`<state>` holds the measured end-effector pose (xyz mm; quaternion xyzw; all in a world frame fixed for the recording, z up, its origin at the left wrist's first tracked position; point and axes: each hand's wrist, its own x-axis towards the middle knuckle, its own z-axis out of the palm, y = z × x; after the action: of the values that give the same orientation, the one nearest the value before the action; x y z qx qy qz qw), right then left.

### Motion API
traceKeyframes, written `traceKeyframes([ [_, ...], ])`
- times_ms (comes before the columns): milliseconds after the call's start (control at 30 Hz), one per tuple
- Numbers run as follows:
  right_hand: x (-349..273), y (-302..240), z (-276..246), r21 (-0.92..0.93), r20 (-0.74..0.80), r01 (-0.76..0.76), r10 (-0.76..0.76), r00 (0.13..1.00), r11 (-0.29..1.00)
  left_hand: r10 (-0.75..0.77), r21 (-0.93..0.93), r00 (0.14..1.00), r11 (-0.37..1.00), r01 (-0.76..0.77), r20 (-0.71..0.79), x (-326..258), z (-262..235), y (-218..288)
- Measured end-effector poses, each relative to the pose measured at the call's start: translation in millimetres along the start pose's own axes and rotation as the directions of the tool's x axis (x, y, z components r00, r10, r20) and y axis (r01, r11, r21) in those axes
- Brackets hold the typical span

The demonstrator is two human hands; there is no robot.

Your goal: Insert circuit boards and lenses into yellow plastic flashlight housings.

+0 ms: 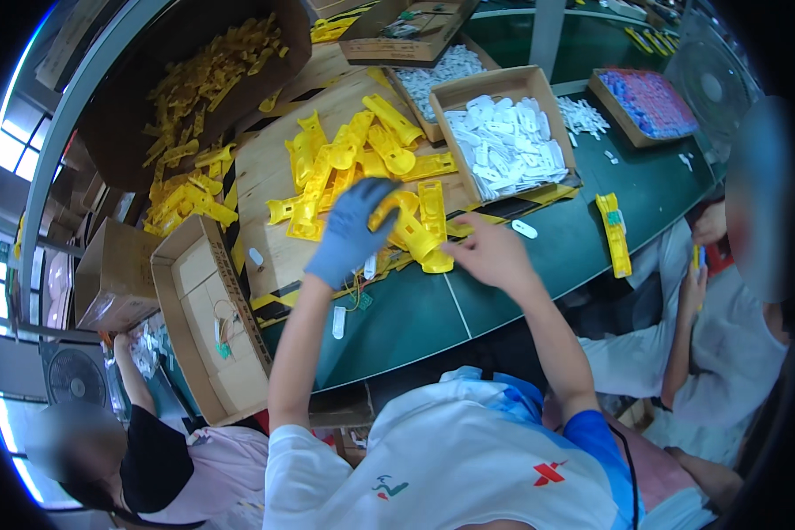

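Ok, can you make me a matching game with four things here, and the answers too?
1. Left hand
2. Right hand
3. Yellow plastic shell holding a green circuit board
4. Blue and pink pieces

A. In a shallow cardboard box near the fan
B. Bare
C. On the green tabletop, right of both hands
D. In a blue-grey glove

Pairs: 1-D, 2-B, 3-C, 4-A

From my end, the gloved left hand (352, 228) hides part of a yellow piece (422, 243), and I can't tell whether the right hand (493, 253) touches it. The pink and blue bits (652, 99) (over by the fan (712, 84)) are too small to identify. One co-worker's head (75, 449) is blurred.
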<state>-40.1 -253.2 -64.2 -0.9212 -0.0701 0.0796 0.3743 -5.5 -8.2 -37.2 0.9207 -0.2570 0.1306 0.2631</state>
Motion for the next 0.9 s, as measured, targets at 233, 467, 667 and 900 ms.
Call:
traceKeyframes([
  [233,0.3,5.5,-17.1,-0.149,-0.038,0.149,-0.156,0.987,0.977,0.058,-0.031,0.998,0.998,-0.058,-0.027,-38.8,19.7,47.9],
  [467,-22.9,-35.7,-115.2,0.079,-0.101,0.548,-0.54,0.836,0.833,0.113,-0.135,0.99,0.983,-0.124,-0.084,-3.6,4.8,76.7],
  [667,-8.6,-40.2,-130.0,0.604,-0.094,0.372,-0.401,0.911,0.705,-0.064,-0.395,0.991,0.913,0.105,0.116,-7.1,-9.6,77.6],
  [900,-28.1,80.0,-36.9,-0.252,-0.31,0.075,-0.154,0.938,0.965,-0.696,-0.936,0.669,-0.352,-0.003,0.26,2.6,1.9,24.5],
])
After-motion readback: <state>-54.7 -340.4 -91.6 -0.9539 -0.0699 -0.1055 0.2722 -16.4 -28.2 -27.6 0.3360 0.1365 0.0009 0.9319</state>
